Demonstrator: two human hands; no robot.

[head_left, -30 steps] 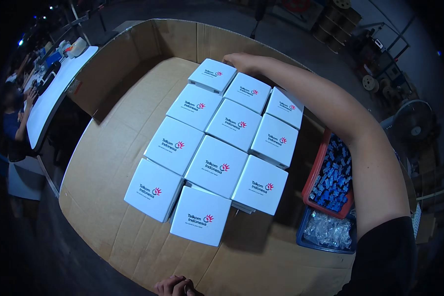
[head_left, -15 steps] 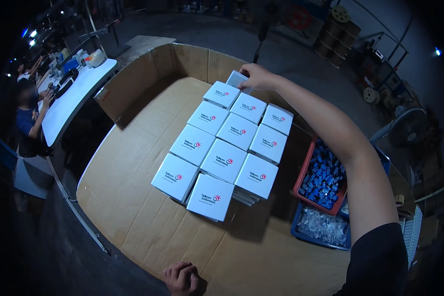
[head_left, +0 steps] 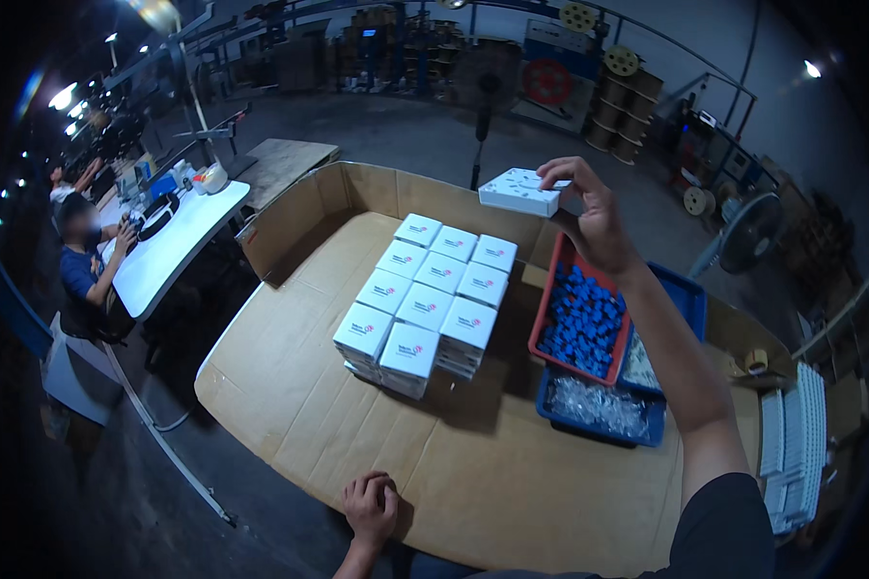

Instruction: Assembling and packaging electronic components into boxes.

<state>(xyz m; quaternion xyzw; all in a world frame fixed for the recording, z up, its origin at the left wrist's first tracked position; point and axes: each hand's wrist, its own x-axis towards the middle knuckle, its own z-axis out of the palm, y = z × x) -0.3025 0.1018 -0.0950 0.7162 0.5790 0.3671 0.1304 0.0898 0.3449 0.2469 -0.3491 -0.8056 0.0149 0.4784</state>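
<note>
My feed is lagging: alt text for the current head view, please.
The right hand holds up a flat white box; the left hand rests, curled, at the near edge of a cardboard surface. Stacked white boxes stand on it, with a red bin of blue plastic parts and a blue bin of clear plastic to their right.

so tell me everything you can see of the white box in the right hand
The white box is shallow and roughly square, with smooth-looking sides that could be plastic. Its upper face carries scattered small dark marks or openings, too small to tell which. It is held in the air, that face up and slightly tilted, appearing in the view above the far cardboard wall and apart from the stacked boxes. Only the right hand visibly touches it, gripping its right end; its underside is hidden.
</note>
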